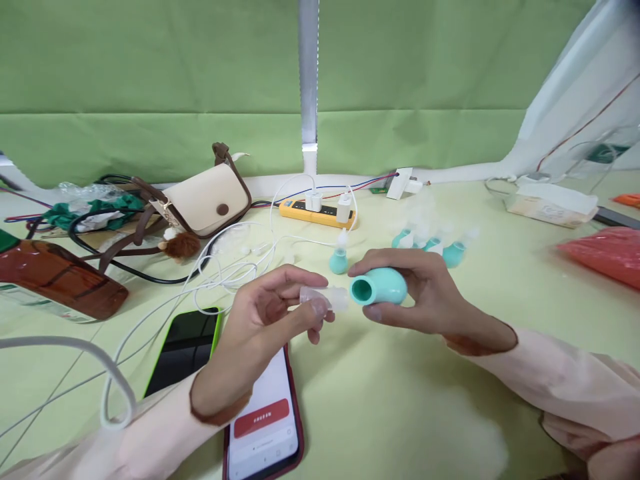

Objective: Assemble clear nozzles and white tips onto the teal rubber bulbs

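Observation:
My left hand [280, 313] pinches a short clear plastic tube [336, 297] between thumb and fingers, its free end pointing right. Wrapped around a teal rubber squeeze bulb [390, 287], my right hand [430, 287] turns the bulb's round open mouth to the left. Tube and mouth face each other, almost meeting; whether they touch I cannot tell. Just behind the hands stands a small teal bulb with a clear tip [339, 259]. Several similar teal bulbs [454, 254] with clear tips stand farther back on the right, partly behind my right hand.
A phone with a lit screen [270, 427] lies under my left wrist, beside a green-edged dark phone [185, 343]. White cables [220, 267] tangle on the left. Behind are a yellow power strip [320, 215] and a cream bag [207, 200]. An amber bottle [65, 280] lies far left; a red packet [605, 257], right.

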Motion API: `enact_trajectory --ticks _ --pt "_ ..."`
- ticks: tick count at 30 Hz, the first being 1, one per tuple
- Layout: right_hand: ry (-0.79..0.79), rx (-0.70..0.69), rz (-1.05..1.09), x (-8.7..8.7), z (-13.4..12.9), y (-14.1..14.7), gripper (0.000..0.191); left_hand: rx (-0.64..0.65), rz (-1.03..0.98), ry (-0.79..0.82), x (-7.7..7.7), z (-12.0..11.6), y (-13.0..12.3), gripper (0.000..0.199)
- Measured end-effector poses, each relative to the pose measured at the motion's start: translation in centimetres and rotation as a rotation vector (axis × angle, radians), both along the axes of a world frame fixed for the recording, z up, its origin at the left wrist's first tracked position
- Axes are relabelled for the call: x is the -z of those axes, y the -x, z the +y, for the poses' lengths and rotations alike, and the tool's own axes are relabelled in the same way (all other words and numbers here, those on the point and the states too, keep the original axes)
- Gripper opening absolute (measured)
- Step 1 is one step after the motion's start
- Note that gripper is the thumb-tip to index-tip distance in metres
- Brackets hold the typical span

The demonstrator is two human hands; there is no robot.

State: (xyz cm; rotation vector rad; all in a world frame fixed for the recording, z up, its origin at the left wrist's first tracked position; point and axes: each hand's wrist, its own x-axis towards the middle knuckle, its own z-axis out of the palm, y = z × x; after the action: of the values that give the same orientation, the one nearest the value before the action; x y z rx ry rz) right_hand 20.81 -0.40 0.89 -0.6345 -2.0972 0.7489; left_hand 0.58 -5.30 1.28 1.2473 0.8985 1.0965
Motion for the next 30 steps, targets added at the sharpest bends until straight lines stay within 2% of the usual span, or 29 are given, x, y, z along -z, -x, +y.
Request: enact_trajectory --ticks 3,9,15,19,22,26,30 --pt "-0.188 -0.007 -0.054 -0.1 -0.8 0.2 0.015 0.005 0.008 -0.044 -0.2 -0.3 0.1 0.010" --pt "-0.344 0.005 -0.181 0.1 -1.2 0.2 0.012 0.075 -0.039 -0.004 -0.4 -0.2 0.0 0.007" --pt "-0.783 0.114 -0.292 0.4 -1.3 0.2 0.015 0.096 -0.062 0.102 -0.8 -0.5 -0.1 0.008" --pt "-1.061 0.140 -0.379 0.1 -1.4 0.0 0.019 0.117 -0.113 0.242 -1.0 -0.6 -0.2 0.009" --pt "-1.027 0.111 -0.382 0.1 -1.5 0.0 0.019 0.145 -0.101 0.266 -1.2 -0.6 -0.2 0.009" --pt "-0.818 0.088 -0.322 0.6 -1.5 0.2 0.025 0.118 -0.036 0.168 -1.2 -0.6 -0.1 0.009" --pt "-0.562 -0.010 -0.215 0.8 -1.5 0.3 0.027 0.131 0.020 0.126 -1.1 -0.5 0.1 0.010"
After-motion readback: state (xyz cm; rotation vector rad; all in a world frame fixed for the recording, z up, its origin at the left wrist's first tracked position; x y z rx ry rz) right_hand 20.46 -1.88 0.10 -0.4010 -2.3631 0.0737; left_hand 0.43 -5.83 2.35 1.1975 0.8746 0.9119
